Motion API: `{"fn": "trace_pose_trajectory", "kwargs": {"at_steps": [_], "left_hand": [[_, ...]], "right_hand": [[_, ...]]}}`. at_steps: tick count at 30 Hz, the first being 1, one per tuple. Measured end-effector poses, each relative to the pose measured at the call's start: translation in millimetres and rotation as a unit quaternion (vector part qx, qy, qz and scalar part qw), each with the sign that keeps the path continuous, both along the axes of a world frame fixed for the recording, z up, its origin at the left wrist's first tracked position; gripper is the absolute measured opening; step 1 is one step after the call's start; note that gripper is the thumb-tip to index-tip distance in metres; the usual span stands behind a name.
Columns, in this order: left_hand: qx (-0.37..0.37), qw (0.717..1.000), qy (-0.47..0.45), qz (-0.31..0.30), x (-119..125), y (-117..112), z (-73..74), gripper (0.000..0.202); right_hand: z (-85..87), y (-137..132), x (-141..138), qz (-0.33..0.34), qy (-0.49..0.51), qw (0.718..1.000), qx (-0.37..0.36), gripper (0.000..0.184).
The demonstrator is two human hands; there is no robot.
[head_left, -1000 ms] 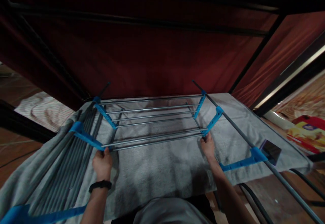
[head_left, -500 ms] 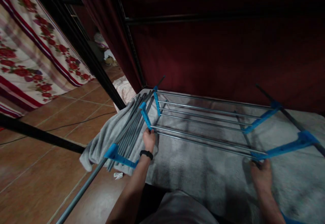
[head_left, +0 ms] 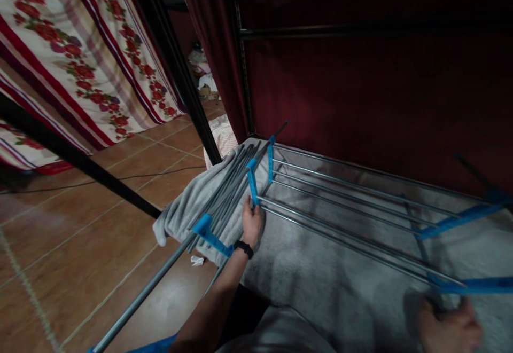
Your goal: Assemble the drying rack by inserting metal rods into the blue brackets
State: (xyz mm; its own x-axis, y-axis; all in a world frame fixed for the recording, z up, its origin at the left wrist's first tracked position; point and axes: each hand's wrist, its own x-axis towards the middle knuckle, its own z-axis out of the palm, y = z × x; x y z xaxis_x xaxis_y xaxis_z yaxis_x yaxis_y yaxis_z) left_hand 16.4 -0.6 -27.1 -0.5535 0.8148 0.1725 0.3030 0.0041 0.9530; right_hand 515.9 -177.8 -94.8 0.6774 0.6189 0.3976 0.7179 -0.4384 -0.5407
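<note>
A partly assembled metal rack [head_left: 340, 219], made of grey tubes with blue plastic brackets, extends across the bed. My left hand [head_left: 251, 225], wearing a black wristband, is closed around its left side, just below a blue bracket [head_left: 252, 182]. At the lower right, my right hand [head_left: 449, 325] is blurred, with curled fingers around the tube end under the right-hand blue bracket [head_left: 476, 285]. Another blue bracket [head_left: 203, 225] sits on a long grey tube [head_left: 148, 289] that slants toward the lower left, beside my left forearm.
Several loose grey tubes [head_left: 226, 193] lie on a grey blanket [head_left: 176, 214] at the bed's left end. Black bed posts [head_left: 180, 70] and a black rail [head_left: 80, 158] stand at left. A cable [head_left: 120, 178] crosses the tiled floor [head_left: 100, 219]. Dark red cloth [head_left: 360, 91] hangs behind.
My view has swung left, so the rack and both hands appear farther right. The right hand and the rack's right end also sit lower. My left hand keeps its place on the rack.
</note>
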Motion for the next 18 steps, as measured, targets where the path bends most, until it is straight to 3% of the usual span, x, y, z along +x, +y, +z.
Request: {"fn": "trace_pose_trajectory", "kwargs": {"at_steps": [3, 9, 18], "left_hand": [[-0.001, 0.999, 0.020, 0.028, -5.5, -9.9, 1.4, 0.055], [-0.012, 0.997, 0.031, 0.066, -11.6, -8.6, 9.4, 0.049], [-0.023, 1.000, -0.020, 0.006, -12.1, -7.3, 1.3, 0.044]], "right_hand": [[2.1, -11.5, -40.8, 0.006, 0.016, 1.000, 0.012, 0.087], [-8.8, -29.9, -102.0, 0.165, -0.041, 0.981, -0.098, 0.065], [-11.3, -27.8, -107.0, 0.174, -0.071, 0.978, -0.094, 0.058]]}}
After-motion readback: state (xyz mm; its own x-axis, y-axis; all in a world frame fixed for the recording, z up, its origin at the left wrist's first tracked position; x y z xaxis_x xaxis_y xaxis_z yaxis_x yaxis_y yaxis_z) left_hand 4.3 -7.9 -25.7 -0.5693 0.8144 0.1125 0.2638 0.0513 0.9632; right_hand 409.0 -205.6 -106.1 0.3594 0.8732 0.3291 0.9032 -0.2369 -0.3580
